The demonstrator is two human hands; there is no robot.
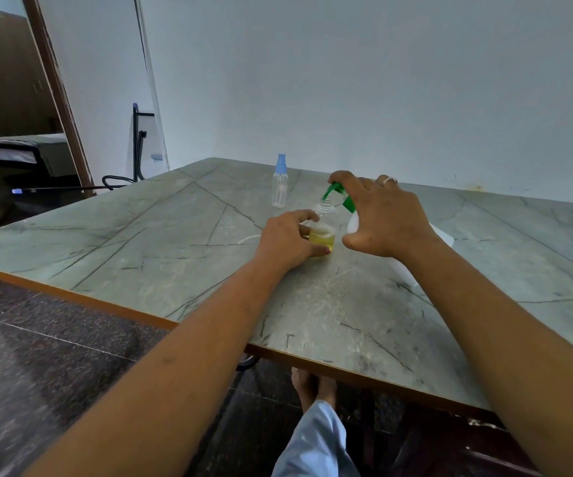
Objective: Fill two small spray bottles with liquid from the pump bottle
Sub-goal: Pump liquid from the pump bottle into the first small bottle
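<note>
Pale grey-blue walls stand behind a green marble-patterned desk [175, 235] with an orange-brown edge, and dark speckled floor [54, 356] shows below it from 6 to 9 o'clock. Near the middle of the desk the left hand [285, 241] has its grip curled round a small open spray bottle [324, 228]. Its thumb lies along the base and its fingers wrap the far side. The bottle stands upright on the desk with its neck uncapped, and yellow liquid with a pale foamy top fills roughly its lower part. Just beside it at 3 o'clock stands the pump bottle [353, 223], white in the body with a green pump head. The green spout reaches over to 9 o'clock and its tip sits just above the small bottle's mouth. The right hand [384, 215] rests on top of that pump head with a wide grip: the fingers are spread across the green top, and the thumb hangs apart near the white body without closing on it. A ring [388, 180] shows on one finger. At 11 o'clock from the hands, well apart, a capped spray bottle [279, 182] stands upright, clear, with a light blue cap. A thin clear tube [247, 239] lies on the desk at 9 o'clock of the left hand, its near end hidden behind that hand. A white object [446, 237] lies at 3 o'clock, mostly hidden by the right forearm. Below the desk edge at 6 o'clock are a bare foot [312, 387] and a light blue trouser leg [316, 442]. A brown door frame [58, 98] rises at 10 o'clock.
</note>
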